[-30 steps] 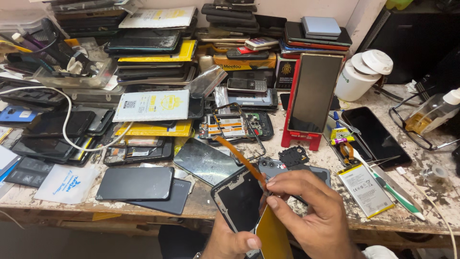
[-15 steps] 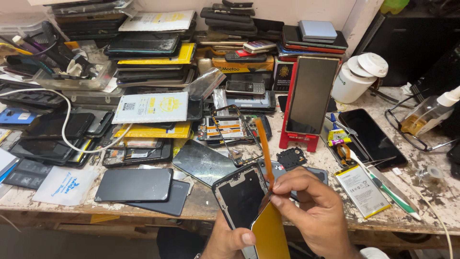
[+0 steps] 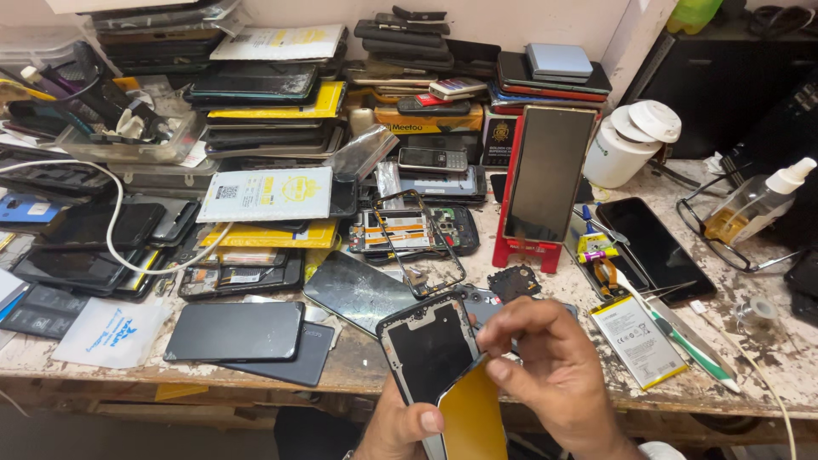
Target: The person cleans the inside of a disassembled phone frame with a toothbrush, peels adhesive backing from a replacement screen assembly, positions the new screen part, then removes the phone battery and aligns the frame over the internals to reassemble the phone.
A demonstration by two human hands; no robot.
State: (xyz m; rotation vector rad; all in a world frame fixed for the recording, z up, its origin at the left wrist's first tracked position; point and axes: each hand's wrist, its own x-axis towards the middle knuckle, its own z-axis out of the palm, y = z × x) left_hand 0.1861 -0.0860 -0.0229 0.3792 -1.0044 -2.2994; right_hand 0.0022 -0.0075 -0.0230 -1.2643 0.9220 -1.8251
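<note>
Gripping phone screen (image 3: 430, 347) between left hand (image 3: 405, 426), right hand (image 3: 550, 375).

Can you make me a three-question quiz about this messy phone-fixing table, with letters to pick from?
1. Where does the spray bottle stand?
A. at the far right of the table
B. beside the white cable
C. on top of the phone stacks

2. What colour is the sheet under the phone frame?
A. blue
B. yellow
C. green

3. How is the phone frame right now?
A. lying flat on the table
B. held up in both hands
C. leaning in the red stand

Answers:
1. A, the bottle stands near the right edge, next to wire loops.
2. B, the sheet shows bright yellow below the dark frame.
3. B, the left hand grips it from below and the right hand pinches its edge, above the table's front.
</note>
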